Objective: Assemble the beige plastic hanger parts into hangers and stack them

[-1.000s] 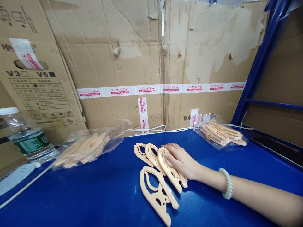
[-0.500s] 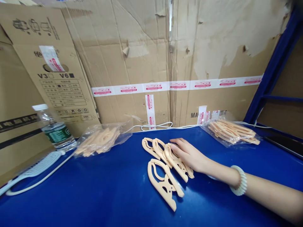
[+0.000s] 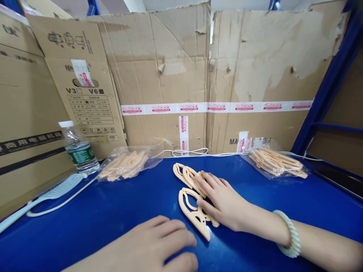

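Several peach-coloured plastic folding hangers lie grouped on the blue table. The nearest folding hanger [image 3: 193,216] lies flat and slanted, its lower right side partly covered by my right hand [image 3: 222,200]. That hand rests palm down over the hangers, fingers stretched and apart, bracelet [image 3: 288,234] on the wrist. Past its fingertips, two overlapping hangers [image 3: 181,174] show at the back of the group; others are hidden beneath the hand. My left hand [image 3: 159,245] reaches in at the bottom, left of the nearest hanger, its fingers loosely bent and apart, holding nothing visible.
Clear bags of hangers lie at the back left [image 3: 124,164] and back right [image 3: 276,162]. A water bottle [image 3: 82,153] and light-blue hairbrush [image 3: 64,187] are at left. Tall cardboard [image 3: 167,87] stands behind, a white cable [image 3: 190,152] along its base. A dark flat device [image 3: 340,179] lies right.
My left hand has come into view from the bottom. My right hand has moved nearer, from the back hangers to over the nearest one. The view has tilted up slightly.
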